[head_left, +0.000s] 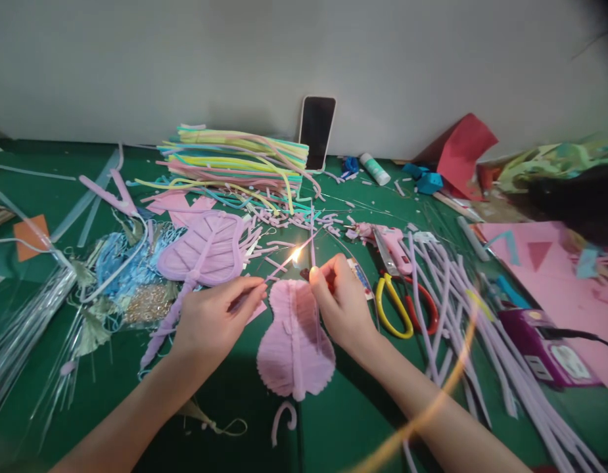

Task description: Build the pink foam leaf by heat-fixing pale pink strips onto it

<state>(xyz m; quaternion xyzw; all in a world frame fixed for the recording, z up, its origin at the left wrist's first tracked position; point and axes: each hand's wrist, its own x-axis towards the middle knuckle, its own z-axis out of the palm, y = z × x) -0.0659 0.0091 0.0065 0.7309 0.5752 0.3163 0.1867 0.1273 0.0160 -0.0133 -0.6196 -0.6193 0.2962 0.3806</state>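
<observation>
My left hand is closed in a pinch on a thin pink straw that slants up to the right. The straw's far end sits in a small flame. My right hand is closed round a lighter, mostly hidden in the fingers, with the thumb on top just below the flame. Under both hands lies a pink leaf shape made of straws. A second, larger pink straw leaf lies to the left of my left hand.
A stack of coloured straws and a phone leaning on the wall stand at the back. Yellow and red scissors, a pink glue gun, long lilac straws and pink paper lie right; cut bits litter the green mat.
</observation>
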